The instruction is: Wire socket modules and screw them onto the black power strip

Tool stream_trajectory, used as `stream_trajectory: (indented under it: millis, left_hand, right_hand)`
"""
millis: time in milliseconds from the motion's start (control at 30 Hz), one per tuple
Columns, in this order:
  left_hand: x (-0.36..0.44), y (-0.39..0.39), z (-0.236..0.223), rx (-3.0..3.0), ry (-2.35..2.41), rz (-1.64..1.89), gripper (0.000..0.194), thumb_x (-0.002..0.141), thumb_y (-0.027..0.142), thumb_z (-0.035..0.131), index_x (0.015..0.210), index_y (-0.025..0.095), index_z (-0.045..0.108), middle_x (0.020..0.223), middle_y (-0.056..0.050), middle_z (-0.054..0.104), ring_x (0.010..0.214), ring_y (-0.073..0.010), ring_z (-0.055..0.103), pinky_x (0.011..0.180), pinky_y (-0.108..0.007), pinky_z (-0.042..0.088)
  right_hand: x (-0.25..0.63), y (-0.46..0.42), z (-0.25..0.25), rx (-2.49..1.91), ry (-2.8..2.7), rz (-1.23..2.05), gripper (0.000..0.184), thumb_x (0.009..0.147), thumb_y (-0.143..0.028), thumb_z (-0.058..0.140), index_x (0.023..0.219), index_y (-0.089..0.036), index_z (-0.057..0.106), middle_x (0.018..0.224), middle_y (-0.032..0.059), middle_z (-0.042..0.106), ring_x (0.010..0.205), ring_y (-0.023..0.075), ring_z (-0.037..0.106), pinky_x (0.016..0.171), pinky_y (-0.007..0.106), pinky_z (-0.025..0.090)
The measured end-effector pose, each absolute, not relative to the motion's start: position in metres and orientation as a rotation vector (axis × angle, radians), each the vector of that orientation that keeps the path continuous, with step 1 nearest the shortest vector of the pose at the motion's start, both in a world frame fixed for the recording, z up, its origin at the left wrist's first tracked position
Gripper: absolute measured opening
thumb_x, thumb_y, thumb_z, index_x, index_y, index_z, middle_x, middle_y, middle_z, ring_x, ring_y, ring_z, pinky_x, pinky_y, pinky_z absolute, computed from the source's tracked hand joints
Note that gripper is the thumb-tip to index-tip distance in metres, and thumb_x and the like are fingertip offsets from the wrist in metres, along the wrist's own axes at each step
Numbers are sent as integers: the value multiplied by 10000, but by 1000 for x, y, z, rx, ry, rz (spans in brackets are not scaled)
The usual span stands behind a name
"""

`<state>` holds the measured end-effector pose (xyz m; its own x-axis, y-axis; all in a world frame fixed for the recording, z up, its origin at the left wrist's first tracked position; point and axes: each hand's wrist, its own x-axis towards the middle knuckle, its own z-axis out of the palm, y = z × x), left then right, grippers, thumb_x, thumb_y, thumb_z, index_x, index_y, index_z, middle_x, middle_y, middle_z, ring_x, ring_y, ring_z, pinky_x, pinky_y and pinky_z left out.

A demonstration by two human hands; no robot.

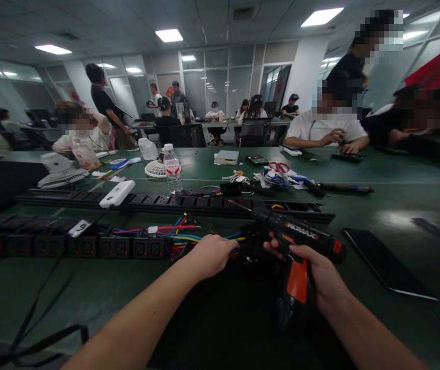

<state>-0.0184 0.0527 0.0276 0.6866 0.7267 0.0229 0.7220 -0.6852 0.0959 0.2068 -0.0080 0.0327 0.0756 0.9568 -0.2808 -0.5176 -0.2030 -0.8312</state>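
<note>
My right hand (320, 272) is wrapped round the grip of a black and orange cordless drill (299, 231). The drill's long thin bit points up and to the left, over the far power strip (189, 201). My left hand (214, 255) is closed at the right end of the near power strip (117, 246), beside loose coloured wires (183, 237). Its fingertips face away from me, and I cannot make out what they hold. Dark parts (248, 252) lie between my two hands, too shadowed to name.
A white power adapter (117, 193) rests on the far strip, with a water bottle (172, 169) behind it. At right lies a black tablet (385, 262). Scissors (279, 167) and scraps sit further back. Across the green table (397, 205), a co-worker in a white shirt (325, 128) handles small parts.
</note>
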Motion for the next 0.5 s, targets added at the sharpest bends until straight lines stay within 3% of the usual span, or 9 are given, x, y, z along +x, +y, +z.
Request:
stream_trajectory:
  millis: [267, 500]
  left_hand:
    - [-18, 58, 35, 2632, 1144, 136, 357, 848, 230, 510, 1187, 279, 611, 1087, -45, 692, 997, -243, 654, 869, -348, 506]
    - [-15, 60, 33, 2646, 1239, 161, 344, 835, 181, 522, 1153, 265, 625, 1086, -45, 691, 1037, -238, 633, 917, -352, 480]
  right_hand:
    - [207, -7, 39, -1059, -585, 1499, 249, 732, -153, 630, 965, -144, 715, 906, 86, 772, 1025, 284, 684, 1013, 401, 484]
    - [207, -5, 39, -1062, -582, 1505, 239, 739, -152, 625, 961, -160, 714, 885, 66, 773, 999, 285, 694, 985, 423, 506]
